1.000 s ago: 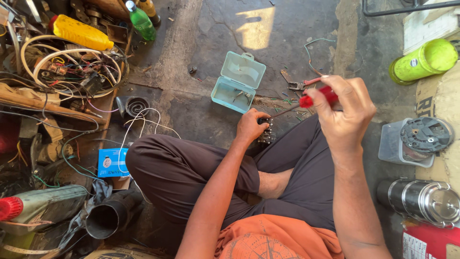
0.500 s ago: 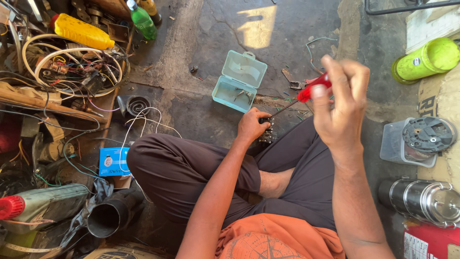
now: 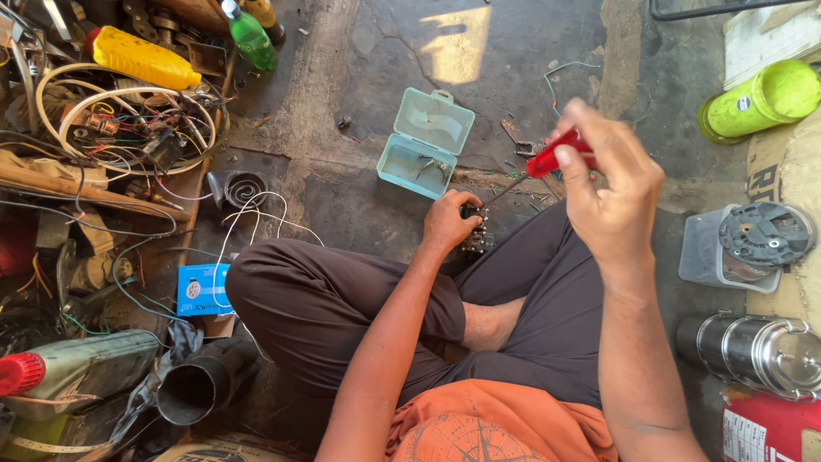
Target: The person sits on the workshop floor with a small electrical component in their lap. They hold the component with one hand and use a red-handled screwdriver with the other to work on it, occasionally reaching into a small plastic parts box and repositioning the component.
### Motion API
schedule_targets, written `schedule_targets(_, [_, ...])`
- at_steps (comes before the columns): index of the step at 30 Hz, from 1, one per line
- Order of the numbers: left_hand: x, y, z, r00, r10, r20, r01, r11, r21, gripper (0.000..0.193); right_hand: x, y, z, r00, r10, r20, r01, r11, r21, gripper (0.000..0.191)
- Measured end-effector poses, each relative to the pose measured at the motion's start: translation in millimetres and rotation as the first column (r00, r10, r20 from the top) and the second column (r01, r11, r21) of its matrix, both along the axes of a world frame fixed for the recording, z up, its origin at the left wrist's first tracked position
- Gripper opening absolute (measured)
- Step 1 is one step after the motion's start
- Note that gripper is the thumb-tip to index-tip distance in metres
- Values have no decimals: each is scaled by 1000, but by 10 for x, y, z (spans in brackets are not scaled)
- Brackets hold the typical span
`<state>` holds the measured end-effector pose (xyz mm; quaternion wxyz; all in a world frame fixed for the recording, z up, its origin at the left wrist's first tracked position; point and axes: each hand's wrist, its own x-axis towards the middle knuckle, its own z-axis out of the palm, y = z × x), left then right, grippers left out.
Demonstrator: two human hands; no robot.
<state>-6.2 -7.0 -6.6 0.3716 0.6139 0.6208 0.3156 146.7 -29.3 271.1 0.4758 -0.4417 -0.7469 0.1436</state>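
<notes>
Both hands busy over my crossed legs. Left hand [image 3: 449,221] is closed around a small dark part [image 3: 476,231] held down by my right knee; my fingers cover most of it, so can't tell what it is, only a few metal bits show at its edge. Right hand [image 3: 609,190] is curled tight on a red-handled screwdriver [image 3: 556,158], raised above the part; thin shaft slants down-left toward it, tip lost behind left hand, can't say if it touches.

Just beyond left hand, a pale teal plastic box [image 3: 425,142] lies open on the concrete floor [image 3: 368,51], w/ small bits inside too tiny to name. Wire scraps near it. Far right: lime-green bottle [image 3: 759,101], round black part on a clear tray [image 3: 742,248], steel flask [image 3: 757,351], partly cut off by frame edge. Left: wire coils [image 3: 128,120], yellow bottle [image 3: 141,58], blue carton [image 3: 203,289], black pipe [image 3: 192,389]; rest of that pile too tangled to sort.
</notes>
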Motion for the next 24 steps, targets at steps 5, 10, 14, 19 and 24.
schedule_targets(5, [-7, -8, 30, 1000, 1, 11, -1, 1000, -6, 29, -6, 5, -40, 942, -230, 246, 214, 973, 92, 41])
schedule_targets(10, [-7, -20, 45, 1000, 6, 11, -7, 1000, 28, 29, 38, -8, -14, 1000, -10, -13, 10, 999, -34, 29])
schedule_targets(14, [-6, -12, 52, 1000, 0, 14, 0, 1000, -10, 28, 13, -2, 3, 906, -310, 289, 323, 947, 4, 29])
schedule_targets(19, [-7, -12, 52, 1000, 8, 16, -8, 1000, -7, 28, -3, -25, -4, 988, -125, 91, 124, 992, 20, 36])
schedule_targets(24, [-7, -13, 51, 1000, -2, 9, 2, 1000, 20, 29, 11, -2, -7, 997, -65, -32, 63, 996, -56, 36])
